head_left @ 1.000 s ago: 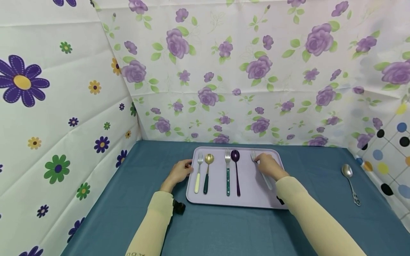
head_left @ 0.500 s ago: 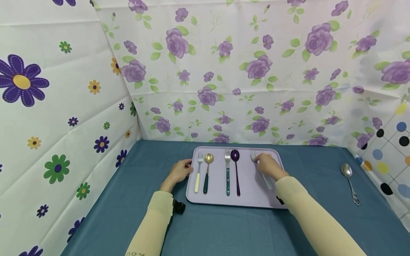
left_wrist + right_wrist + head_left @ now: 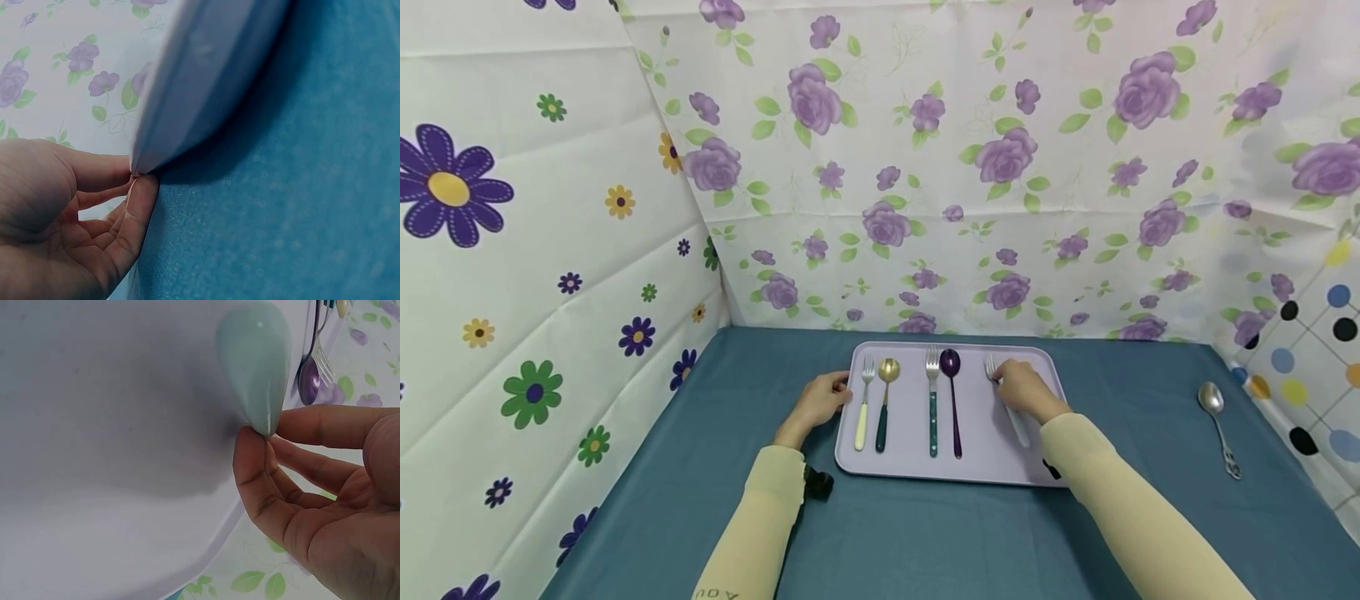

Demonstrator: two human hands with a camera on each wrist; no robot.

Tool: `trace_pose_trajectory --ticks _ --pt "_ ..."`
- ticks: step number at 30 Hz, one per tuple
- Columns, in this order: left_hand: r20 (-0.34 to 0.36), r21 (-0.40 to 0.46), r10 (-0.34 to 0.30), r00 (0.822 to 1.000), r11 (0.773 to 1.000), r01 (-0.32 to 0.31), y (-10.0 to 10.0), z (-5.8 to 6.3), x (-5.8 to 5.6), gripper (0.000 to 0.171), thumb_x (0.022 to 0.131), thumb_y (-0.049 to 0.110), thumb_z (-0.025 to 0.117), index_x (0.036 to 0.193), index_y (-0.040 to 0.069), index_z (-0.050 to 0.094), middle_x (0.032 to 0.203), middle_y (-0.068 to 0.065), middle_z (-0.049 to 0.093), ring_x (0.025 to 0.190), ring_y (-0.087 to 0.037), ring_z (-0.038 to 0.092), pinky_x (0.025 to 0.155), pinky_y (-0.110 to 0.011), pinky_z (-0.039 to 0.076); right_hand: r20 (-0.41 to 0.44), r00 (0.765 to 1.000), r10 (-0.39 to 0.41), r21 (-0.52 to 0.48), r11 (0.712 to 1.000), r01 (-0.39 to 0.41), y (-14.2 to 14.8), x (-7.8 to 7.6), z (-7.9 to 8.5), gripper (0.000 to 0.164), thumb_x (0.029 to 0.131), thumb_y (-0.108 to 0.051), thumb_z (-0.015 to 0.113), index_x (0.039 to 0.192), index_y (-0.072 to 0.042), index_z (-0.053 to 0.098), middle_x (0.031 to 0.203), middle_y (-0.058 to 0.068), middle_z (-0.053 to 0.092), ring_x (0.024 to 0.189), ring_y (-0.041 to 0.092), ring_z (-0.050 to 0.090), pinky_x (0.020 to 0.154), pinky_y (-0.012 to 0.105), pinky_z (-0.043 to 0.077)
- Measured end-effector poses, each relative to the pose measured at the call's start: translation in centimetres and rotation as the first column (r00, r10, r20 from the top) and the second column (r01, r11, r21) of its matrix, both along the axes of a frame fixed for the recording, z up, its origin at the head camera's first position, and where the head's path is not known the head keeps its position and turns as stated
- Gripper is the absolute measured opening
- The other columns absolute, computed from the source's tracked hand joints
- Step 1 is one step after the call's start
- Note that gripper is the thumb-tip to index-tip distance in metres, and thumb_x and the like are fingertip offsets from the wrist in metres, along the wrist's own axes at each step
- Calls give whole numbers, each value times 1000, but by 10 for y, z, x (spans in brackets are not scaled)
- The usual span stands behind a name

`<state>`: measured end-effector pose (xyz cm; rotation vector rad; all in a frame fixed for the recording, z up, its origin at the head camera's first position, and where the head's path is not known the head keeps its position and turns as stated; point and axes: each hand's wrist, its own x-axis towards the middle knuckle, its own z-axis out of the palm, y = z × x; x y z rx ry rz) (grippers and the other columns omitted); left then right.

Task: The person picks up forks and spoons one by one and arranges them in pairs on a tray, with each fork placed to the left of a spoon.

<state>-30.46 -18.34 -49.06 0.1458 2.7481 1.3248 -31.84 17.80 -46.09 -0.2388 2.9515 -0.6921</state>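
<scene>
A lilac rectangular tray [image 3: 973, 468] lies on the table with cutlery on it. My left hand [image 3: 818, 400] is at its left side; in the left wrist view, thumb and finger pinch the tray's rim [image 3: 169, 119]. Over the tray's right part, my right hand [image 3: 1028, 390] pinches a fork [image 3: 1018, 427] with a pale mint handle. The right wrist view shows that handle [image 3: 257, 359] rising from between thumb and fingertips; its tines point to the back of the tray in the head view. Part of the fork's neck is hidden by the fingers.
Left on the tray lie a cream-handled fork [image 3: 862, 421] and a gold spoon [image 3: 883, 417] with a dark green handle. Mid-tray are a green-handled fork [image 3: 933, 417] and a purple spoon [image 3: 951, 362]. A silver spoon [image 3: 1221, 429] lies on the blue cloth [image 3: 925, 542] to the right.
The mint-handled fork's lower end has swung slightly left, with the right hand shifting a little left too. The left hand stays at the tray's rim.
</scene>
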Motion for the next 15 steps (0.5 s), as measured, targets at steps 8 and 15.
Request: trace_pose_trajectory --ticks 8,15 --pt "4 8 -6 1000 1000 6 -1 0 -1 47 103 5 60 149 -6 52 100 -11 64 89 -21 67 81 -38 61 9 1000 -7 14 1000 7 -5 1 0 24 92 5 55 104 8 75 101 29 71 78 29 62 67 39 57" --pt "4 5 -8 1000 1000 8 -2 0 -2 47 103 3 59 148 -8 52 100 -12 64 91 -23 68 81 -38 61 33 999 -23 -11 1000 23 -8 1 -2 38 84 9 52 60 -15 37 58 3 46 52 16 49 47 25 41"
